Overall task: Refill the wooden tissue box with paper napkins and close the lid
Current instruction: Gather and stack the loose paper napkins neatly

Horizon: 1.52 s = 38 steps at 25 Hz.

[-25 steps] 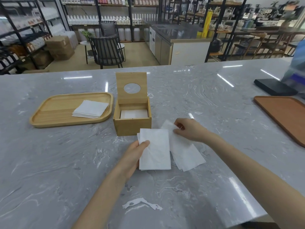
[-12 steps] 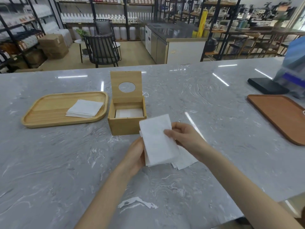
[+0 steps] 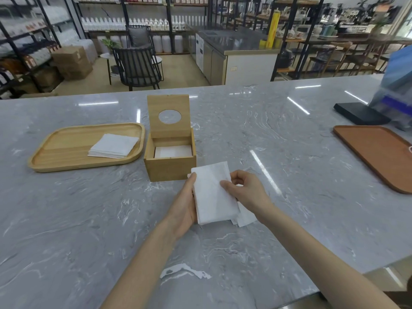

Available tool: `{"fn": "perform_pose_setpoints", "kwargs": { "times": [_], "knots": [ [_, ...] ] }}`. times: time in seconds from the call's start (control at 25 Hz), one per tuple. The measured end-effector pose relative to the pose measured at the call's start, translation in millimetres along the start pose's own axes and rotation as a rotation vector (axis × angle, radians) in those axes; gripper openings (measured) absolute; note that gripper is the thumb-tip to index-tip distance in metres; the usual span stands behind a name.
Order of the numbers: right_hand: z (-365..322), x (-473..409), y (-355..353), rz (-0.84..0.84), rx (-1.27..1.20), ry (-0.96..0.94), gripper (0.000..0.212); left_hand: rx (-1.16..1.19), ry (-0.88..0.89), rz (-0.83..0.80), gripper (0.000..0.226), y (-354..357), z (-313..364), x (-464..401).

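Far to the left of both hands and further from the person, a light wooden tray (image 3: 66, 150) lies on the grey marbled counter (image 3: 289, 175), carrying a stack of white napkins (image 3: 113, 145) near its right end. Just right of the tray and just beyond the hands stands the wooden tissue box (image 3: 169, 167); its lid (image 3: 168, 114), with a round hole, is upright at the back, and white napkins lie flat inside.

The left hand (image 3: 184, 208) supports a bundle of folded napkins (image 3: 214, 192) from its left edge and underside, thumb tip at the bundle's upper left corner, so this grip is closed on the paper. The right hand (image 3: 244, 191) pinches the same bundle from the right, thumb on the top sheet and fingers curled behind. More napkin edges poke out below the bundle beside the right wrist.

Well to the right of the hands, a reddish-brown tray (image 3: 379, 152) lies at the counter's edge, with a flat black object (image 3: 359, 113) beyond it.
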State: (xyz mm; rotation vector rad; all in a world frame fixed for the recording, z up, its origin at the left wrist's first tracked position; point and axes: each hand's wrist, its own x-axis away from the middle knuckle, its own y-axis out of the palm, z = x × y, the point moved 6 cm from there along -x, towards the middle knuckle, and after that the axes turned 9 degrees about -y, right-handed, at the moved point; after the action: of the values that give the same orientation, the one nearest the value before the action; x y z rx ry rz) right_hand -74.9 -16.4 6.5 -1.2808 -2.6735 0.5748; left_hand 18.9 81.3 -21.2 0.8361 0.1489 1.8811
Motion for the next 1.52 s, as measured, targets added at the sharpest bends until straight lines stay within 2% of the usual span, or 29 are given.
{"fn": "perform_pose_setpoints", "kwargs": {
  "times": [0.12,0.28,0.36,0.48,0.52,0.6,0.68,0.8,0.88,1.04,1.2,1.28,1.36,1.48,1.52],
  "knots": [
    [2,0,5,-0.020,0.034,-0.014,0.012,-0.114,0.052,0.100,0.033,-5,-2,1],
    [3,-8,-3,-0.032,-0.004,-0.027,0.017,-0.118,0.071,0.161,0.027,-11,-2,1],
    [11,-17,-20,-0.040,0.226,-0.026,0.012,-0.101,0.068,0.174,0.021,-14,-1,0],
    [36,-21,-30,-0.177,0.803,0.063,0.046,-0.089,0.062,0.170,0.020,-18,-1,-3],
    [44,-20,-29,-0.207,0.899,0.099,0.054,-0.092,0.058,0.170,0.020,-19,-1,-4],
    [51,-20,-28,-0.224,0.939,0.147,0.061,-0.103,0.050,0.178,0.020,-19,-2,-5],
    [55,-25,-27,-0.243,0.858,0.174,0.057,-0.110,0.044,0.187,0.021,-20,-3,-7],
    [57,-28,-28,-0.287,0.796,0.202,0.033,-0.107,0.039,0.182,0.019,-20,-3,-8],
    [57,-28,-27,-0.292,0.774,0.205,0.032,-0.105,0.039,0.183,0.019,-20,-3,-9],
    [51,-26,-21,-0.188,0.712,0.130,0.023,-0.103,0.043,0.187,0.020,-22,-3,-8],
    [36,-24,-30,-0.087,0.530,0.128,0.032,-0.101,0.050,0.192,0.020,-25,-1,-6],
    [15,-24,-42,-0.028,0.476,0.051,0.032,-0.097,0.051,0.178,0.017,-25,-1,-6],
    [-13,-22,-54,-0.002,0.238,-0.047,0.018,-0.099,0.050,0.154,0.017,-22,-1,-4],
    [-52,-10,-53,-0.207,-0.367,-0.121,0.017,-0.104,0.042,0.127,0.027,-16,-2,-4],
    [-59,-6,-49,-0.275,-0.499,-0.111,0.018,-0.108,0.041,0.121,0.031,-14,-1,-4]
  ]
}}
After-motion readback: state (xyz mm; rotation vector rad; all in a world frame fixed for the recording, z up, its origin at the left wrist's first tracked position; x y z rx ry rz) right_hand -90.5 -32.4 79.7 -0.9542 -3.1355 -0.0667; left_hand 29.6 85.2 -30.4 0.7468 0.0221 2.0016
